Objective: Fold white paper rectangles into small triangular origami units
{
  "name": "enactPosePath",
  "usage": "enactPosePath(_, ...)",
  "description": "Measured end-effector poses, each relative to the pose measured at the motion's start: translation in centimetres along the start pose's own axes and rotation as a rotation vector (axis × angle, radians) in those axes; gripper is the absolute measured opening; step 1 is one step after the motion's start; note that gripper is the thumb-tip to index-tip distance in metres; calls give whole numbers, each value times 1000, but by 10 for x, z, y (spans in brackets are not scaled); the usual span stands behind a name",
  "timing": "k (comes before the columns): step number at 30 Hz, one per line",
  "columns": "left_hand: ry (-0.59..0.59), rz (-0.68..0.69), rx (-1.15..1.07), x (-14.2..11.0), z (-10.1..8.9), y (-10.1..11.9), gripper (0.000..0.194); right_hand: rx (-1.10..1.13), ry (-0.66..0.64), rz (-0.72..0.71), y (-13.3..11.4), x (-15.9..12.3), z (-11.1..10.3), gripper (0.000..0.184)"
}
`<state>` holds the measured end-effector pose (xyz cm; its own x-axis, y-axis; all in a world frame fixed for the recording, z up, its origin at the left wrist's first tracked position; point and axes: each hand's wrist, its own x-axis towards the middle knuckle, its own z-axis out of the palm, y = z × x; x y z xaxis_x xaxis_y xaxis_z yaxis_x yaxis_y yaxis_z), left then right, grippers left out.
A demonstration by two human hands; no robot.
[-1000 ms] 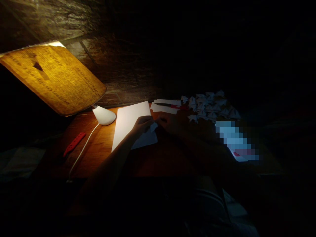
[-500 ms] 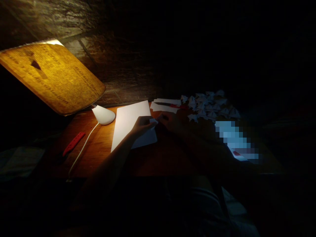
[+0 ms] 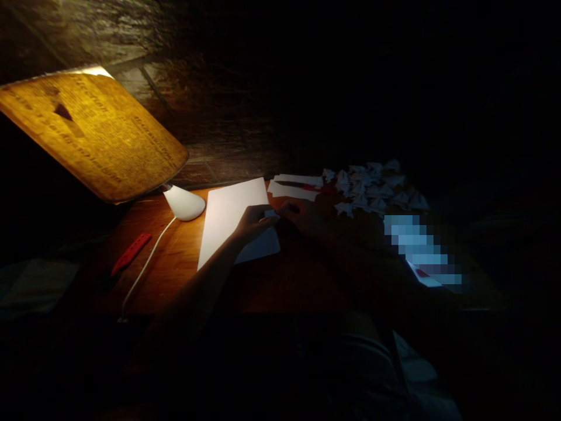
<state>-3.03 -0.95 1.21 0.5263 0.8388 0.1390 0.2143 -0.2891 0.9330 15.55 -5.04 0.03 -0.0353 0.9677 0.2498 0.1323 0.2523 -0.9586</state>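
A small piece of white paper [image 3: 271,214] is pinched in my left hand [image 3: 253,221], above the right part of a large white paper sheet [image 3: 232,204] on the wooden table. My right hand [image 3: 301,215] meets it from the right, its fingers bent together at the paper's edge. How the small paper is folded is too dark and small to make out. Behind my right hand lie white paper strips [image 3: 295,180] with a dark-bladed, red-handled tool [image 3: 302,186] across them. Several folded paper pieces [image 3: 368,187] are heaped to the right of these.
At the left a lamp with a yellow printed shade [image 3: 96,134] and white base [image 3: 184,203] lights the table. Its white cord [image 3: 151,257] runs to the front edge, past a red-handled object [image 3: 131,254]. A glowing, blurred-out screen [image 3: 421,248] lies at the right. A wall [image 3: 210,117] stands behind.
My fingers have shifted slightly around the small paper, and less of it shows between my hands. The whole view has moved a little; the things on the table lie as before.
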Motion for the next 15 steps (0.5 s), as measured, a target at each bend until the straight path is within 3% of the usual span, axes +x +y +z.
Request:
enactPosePath(5, 162, 129, 32, 4, 1, -1, 30, 83, 84, 62, -2, 0, 1, 26)
enactPosePath(10, 353, 370, 177, 7, -9, -5, 16, 164, 26, 24, -1, -1, 3, 23)
enactPosePath(15, 332, 405, 109, 9, -9, -14, 22, 54, 56, -11, 4, 1, 4, 20)
